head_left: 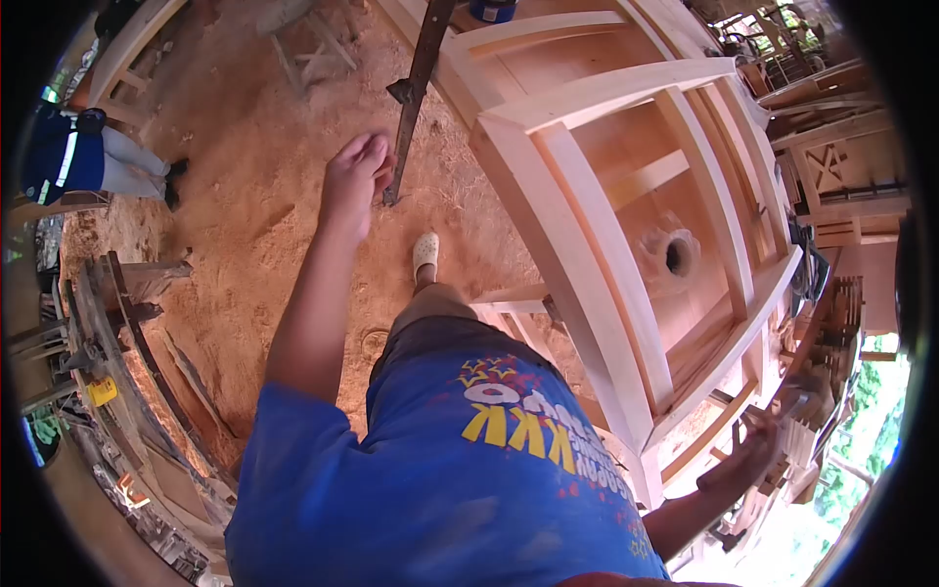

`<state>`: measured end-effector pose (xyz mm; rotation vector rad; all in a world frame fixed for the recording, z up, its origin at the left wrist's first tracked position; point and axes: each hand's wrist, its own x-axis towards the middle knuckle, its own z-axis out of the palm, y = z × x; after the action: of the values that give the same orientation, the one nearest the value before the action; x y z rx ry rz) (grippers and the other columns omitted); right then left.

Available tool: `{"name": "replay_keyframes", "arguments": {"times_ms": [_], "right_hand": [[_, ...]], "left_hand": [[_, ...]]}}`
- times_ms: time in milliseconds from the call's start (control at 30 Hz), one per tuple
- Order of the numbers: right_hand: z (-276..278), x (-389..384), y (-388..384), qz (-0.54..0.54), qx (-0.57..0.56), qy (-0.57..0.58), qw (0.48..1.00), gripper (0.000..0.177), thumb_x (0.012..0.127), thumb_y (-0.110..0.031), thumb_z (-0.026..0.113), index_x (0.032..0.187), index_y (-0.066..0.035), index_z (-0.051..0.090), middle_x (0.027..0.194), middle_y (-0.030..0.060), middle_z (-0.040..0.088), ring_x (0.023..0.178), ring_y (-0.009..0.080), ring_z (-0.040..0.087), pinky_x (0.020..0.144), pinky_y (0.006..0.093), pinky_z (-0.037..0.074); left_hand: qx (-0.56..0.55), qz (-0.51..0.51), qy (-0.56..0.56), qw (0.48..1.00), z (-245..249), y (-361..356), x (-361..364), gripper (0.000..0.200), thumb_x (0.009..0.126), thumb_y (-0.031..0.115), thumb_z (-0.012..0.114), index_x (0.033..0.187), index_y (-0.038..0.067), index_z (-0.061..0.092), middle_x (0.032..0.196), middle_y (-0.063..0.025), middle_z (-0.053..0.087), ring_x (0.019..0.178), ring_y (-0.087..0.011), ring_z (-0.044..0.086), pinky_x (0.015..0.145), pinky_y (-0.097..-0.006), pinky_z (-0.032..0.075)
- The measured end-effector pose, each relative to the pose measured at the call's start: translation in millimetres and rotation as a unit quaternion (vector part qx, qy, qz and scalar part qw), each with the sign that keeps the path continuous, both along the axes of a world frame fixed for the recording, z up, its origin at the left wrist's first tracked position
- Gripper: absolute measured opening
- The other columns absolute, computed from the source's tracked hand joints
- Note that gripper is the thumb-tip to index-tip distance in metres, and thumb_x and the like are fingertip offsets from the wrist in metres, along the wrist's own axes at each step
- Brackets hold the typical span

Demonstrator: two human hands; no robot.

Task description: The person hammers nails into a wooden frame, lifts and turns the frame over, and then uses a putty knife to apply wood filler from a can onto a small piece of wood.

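My left hand (358, 176) has its fingers curled in, at the lower end of a long dark metal bar clamp (417, 88). The fingers meet the bar's edge there; their exact hold is partly hidden. A small jaw juts from the bar above the hand. To the right stands a large pale wooden frame (587, 235) with curved rails and panels. My right hand (748, 450) is low at the far right, beside the frame's near corner. It is dark and smeared, so its fingers do not show clearly.
A blue can (493, 10) sits on the frame's far end. A person (83, 152) in dark blue and grey is at the left. Wooden pieces (137, 342) lean at lower left, and a stool (311, 49) stands on the dirt floor (245, 196). More timber (831, 333) is stacked at right.
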<state>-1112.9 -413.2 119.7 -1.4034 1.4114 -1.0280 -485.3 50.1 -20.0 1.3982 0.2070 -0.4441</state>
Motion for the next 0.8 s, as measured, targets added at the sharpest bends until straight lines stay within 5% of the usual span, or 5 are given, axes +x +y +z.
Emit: {"name": "replay_keyframes", "arguments": {"times_ms": [133,300,433,600,800], "right_hand": [[119,131,68,0.068,-0.104,0.022,0.992,0.035,0.102,-0.03,0.067,0.126,-0.006,0.06,0.089,0.0013,0.056,0.075,0.0117,0.056,0.068,0.0236,0.047],[174,295,69,0.212,-0.113,0.255,0.936,0.059,0.104,-0.048,0.065,0.145,-0.008,0.053,0.075,-0.0045,0.048,0.057,0.0058,0.046,0.048,0.0225,0.038],[159,481,114,0.319,-0.217,0.488,0.783,0.076,0.094,-0.046,0.076,0.152,-0.005,0.048,0.079,-0.0033,0.058,0.057,0.0053,0.046,0.048,0.0212,0.036],[115,651,173,0.583,-0.226,0.516,0.585,0.071,0.093,-0.027,0.077,0.155,-0.005,0.049,0.124,0.0129,0.071,0.102,0.0187,0.07,0.089,0.0318,0.055],[55,745,204,0.678,-0.222,0.506,0.484,0.061,0.093,-0.014,0.075,0.151,-0.013,0.056,0.109,0.0103,0.076,0.091,0.0196,0.071,0.083,0.0349,0.055]], "left_hand": [[-0.124,-0.042,0.07,0.989,-40,-39,46,0.022,0.106,0.028,0.066,0.124,0.018,0.069,0.106,0.0069,0.072,0.1,-0.0065,0.067,0.081,-0.0256,0.05],[-0.227,-0.123,0.164,0.952,-80,-71,65,0.019,0.106,0.031,0.065,0.12,0.019,0.07,0.108,0.004,0.075,0.103,-0.0089,0.068,0.085,-0.029,0.05],[-0.244,-0.211,0.148,0.935,-93,-81,65,0.02,0.107,0.035,0.064,0.115,0.018,0.071,0.112,0.0033,0.076,0.105,-0.0094,0.068,0.091,-0.0296,0.049],[-0.299,-0.256,0.138,0.909,-103,-88,60,0.022,0.108,0.027,0.064,0.115,0.01,0.075,0.115,-0.0005,0.077,0.11,-0.0103,0.068,0.097,-0.0321,0.052],[-0.349,-0.257,0.158,0.887,-101,-95,56,0.022,0.106,0.017,0.065,0.115,0.0,0.075,0.113,-0.0082,0.077,0.108,-0.0142,0.07,0.103,-0.0336,0.055]]}}
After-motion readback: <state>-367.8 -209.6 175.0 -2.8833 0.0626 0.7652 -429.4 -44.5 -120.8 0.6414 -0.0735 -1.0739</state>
